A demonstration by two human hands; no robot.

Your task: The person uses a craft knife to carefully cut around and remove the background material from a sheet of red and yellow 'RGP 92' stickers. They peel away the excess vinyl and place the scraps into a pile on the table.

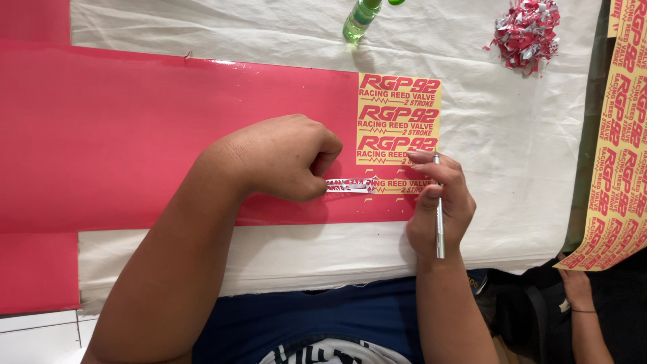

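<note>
A wide red vinyl sheet (135, 128) is lying across a table covered with a wrinkled white cloth (512, 175), and the person is leaning over its near edge. The left hand (283, 158) is resting on the red sheet, its fingers pinching closed on a thin peeled strip (350, 185) that is lifting away toward the left. Just right of it, the right hand (438, 202) is pressing down on the yellow sticker panel (397, 128) at the sheet's right end, fingers wrapped around a slim silver craft knife (439, 222) whose handle is pointing toward the near side. At the far edge a green bottle (360, 19) is lying on the cloth, and far right a pile of red and white scraps (527, 30) is sitting. Along the right side another yellow printed sheet (620, 135) is running down, with another person's hand (576, 286) showing below it.
</note>
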